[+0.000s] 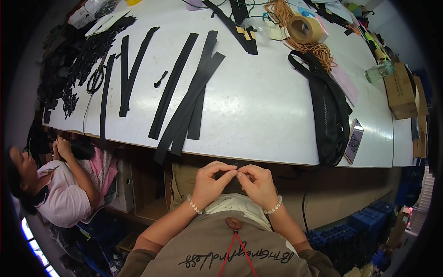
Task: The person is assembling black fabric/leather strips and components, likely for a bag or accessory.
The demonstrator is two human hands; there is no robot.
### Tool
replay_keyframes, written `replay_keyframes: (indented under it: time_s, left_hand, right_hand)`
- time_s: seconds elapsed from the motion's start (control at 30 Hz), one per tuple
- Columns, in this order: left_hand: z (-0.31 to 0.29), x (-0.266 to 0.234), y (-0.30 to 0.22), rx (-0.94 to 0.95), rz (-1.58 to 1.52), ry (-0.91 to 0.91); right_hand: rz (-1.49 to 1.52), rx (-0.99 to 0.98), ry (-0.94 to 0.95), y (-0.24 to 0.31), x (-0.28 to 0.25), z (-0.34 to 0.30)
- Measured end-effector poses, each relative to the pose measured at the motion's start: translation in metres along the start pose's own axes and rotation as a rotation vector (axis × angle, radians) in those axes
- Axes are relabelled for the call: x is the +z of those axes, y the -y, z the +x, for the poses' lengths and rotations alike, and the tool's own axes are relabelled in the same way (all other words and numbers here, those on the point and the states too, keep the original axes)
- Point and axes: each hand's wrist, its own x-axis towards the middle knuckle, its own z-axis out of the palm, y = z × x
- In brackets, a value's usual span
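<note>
Just off the table's front edge, my left hand and my right hand meet fingertip to fingertip. Both are closed in a pinch. What they hold, if anything, is too small and too dark to make out. Beyond them, several black zipper-like strips lie on the white table, some crossing and hanging over the front edge. A small black zipper pull rests between the strips. To the right lies a black bag with a strap.
Scissors and a heap of small black pieces are at the left. A tape roll, orange cord, a phone and a cardboard box are at the right. Another person sits at left.
</note>
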Motion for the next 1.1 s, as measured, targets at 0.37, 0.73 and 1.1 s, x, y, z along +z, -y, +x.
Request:
replay_keyframes:
  time_s: [0.37,0.73,1.1]
  left_hand:
    - [0.008,0.005,0.024,-0.485,-0.276,-0.034]
    - [0.01,0.009,0.012,-0.547,-0.564,-0.1]
    - [0.002,0.001,0.01,-0.603,-0.741,-0.012]
  right_hand:
    - [0.48,0.337,-0.064,-0.028,0.017,0.005]
    - [0.771,0.371,-0.349,-0.02,0.045,0.003]
    - [0.875,0.36,-0.394,-0.013,0.041,0.006]
